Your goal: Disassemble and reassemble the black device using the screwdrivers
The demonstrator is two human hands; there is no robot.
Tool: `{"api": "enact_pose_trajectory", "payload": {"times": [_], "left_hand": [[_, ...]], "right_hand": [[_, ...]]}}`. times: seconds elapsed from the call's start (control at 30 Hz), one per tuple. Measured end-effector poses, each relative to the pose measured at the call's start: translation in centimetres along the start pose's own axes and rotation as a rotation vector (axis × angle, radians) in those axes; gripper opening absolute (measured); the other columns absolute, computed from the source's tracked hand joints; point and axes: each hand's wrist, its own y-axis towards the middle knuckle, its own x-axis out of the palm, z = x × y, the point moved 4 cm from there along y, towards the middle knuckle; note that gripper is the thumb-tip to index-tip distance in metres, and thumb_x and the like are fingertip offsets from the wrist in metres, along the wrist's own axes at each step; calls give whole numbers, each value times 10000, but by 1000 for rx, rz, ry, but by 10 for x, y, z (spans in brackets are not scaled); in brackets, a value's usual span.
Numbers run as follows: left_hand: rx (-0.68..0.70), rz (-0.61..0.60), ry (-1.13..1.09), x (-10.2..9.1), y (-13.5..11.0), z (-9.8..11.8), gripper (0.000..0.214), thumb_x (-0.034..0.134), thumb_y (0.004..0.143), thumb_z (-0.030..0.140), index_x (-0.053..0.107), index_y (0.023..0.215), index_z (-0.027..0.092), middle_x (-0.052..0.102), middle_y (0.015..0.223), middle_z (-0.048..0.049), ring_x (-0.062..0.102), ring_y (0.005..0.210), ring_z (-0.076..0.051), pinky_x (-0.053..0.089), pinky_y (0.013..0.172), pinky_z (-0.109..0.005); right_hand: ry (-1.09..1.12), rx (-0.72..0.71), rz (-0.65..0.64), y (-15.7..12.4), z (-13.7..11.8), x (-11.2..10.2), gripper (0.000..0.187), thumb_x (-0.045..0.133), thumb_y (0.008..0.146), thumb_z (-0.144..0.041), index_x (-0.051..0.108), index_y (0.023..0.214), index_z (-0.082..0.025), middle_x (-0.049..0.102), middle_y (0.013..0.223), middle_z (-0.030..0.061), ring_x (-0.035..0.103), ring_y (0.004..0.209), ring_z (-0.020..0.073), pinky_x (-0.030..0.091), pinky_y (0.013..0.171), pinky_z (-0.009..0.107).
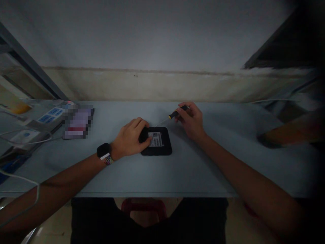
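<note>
A flat black case (167, 144) with rounded corners and a white printed label (156, 139) lies on the table, perhaps a small electronic device. My left hand (132, 135) grips its left side, thumb over the label's edge and fingers around the far left corner. A watch (103, 150) is on that wrist. Between the fingers of my right hand (191, 120) is a screwdriver (177, 112) with a black and yellow handle. Its thin shaft slants down to the left, the tip at the case's far edge; whether it touches cannot be made out.
A phone (78, 122) with a pixelated screen lies to the left, beside a power strip (50, 115) and white cables (25, 178). A blurred orange-brown object (291, 134) rests at the right. The wall (152, 84) borders the table's back, and a red stool (143, 205) shows below.
</note>
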Motion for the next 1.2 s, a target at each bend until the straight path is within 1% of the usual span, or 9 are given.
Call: {"api": "enact_pose_trajectory", "payload": {"times": [0.17, 0.27, 0.4, 0.53, 0.67, 0.8, 0.87, 0.93, 1.2], "left_hand": [[28, -18, 25, 2, 0, 2, 285, 670, 932, 333, 573, 1167, 206, 665, 1144, -103, 659, 1050, -285, 585, 928, -460], [34, -19, 28, 2, 1, 4, 271, 667, 934, 328, 580, 1155, 198, 663, 1129, -104, 660, 1033, -284, 587, 920, -459], [34, -12, 33, 0, 1, 6, 265, 681, 921, 318, 586, 1141, 206, 664, 1117, -97, 656, 1026, -279, 585, 920, -452], [34, -18, 35, 1, 2, 5, 269, 689, 918, 321, 588, 1142, 211, 669, 1124, -96, 659, 1033, -281, 581, 923, -454], [36, -18, 34, 1, 1, 5, 271, 685, 921, 316, 585, 1148, 208, 668, 1126, -95, 656, 1041, -282, 578, 925, -449], [44, -31, 55, 2, 1, 5, 259, 673, 937, 338, 585, 1138, 201, 657, 1108, -92, 651, 1021, -279, 577, 918, -444], [39, -37, 73, 2, 1, 5, 262, 668, 947, 354, 589, 1137, 191, 652, 1106, -97, 646, 1013, -281, 577, 914, -447], [32, -37, 83, 2, 1, 4, 269, 660, 955, 360, 591, 1146, 183, 651, 1114, -102, 646, 1013, -284, 578, 914, -450], [49, -33, 55, 2, 0, 4, 258, 663, 958, 350, 589, 1148, 191, 654, 1118, -93, 646, 1018, -274, 572, 928, -439]], "right_hand": [[-170, -177, -3, -21, -29, 19, 296, 838, 898, -444, 643, 1060, -292, 677, 803, -28, 655, 604, 134, 548, 602, 310], [-263, -214, -56, -32, -39, 29, 245, 821, 924, -392, 671, 1090, -292, 693, 768, -23, 678, 620, 150, 559, 618, 315], [-328, -250, -62, -37, -48, 29, 241, 808, 939, -404, 691, 1124, -304, 692, 768, -20, 682, 627, 163, 581, 630, 332], [-354, -279, -68, -36, -51, 25, 260, 807, 937, -413, 686, 1144, -312, 711, 852, -11, 672, 622, 148, 586, 627, 325], [-446, -345, -85, -33, -56, 27, 253, 803, 949, -392, 703, 1168, -312, 695, 828, -15, 682, 642, 154, 571, 630, 316], [-654, -584, -179, -25, -74, 43, 214, 808, 943, -380, 733, 1112, -273, 746, 923, -1, 689, 692, 146, 576, 706, 305], [-710, -715, -259, -21, -84, 54, 219, 796, 952, -386, 732, 1107, -245, 737, 876, -12, 664, 652, 131, 564, 684, 283], [-738, -792, -321, -17, -90, 63, 229, 773, 973, -388, 722, 1122, -222, 733, 863, -12, 646, 633, 120, 554, 677, 268], [-790, -803, -420, -3, -97, 75, 198, 738, 987, -351, 717, 1108, -195, 748, 895, 9, 623, 638, 116, 534, 693, 275]]}}
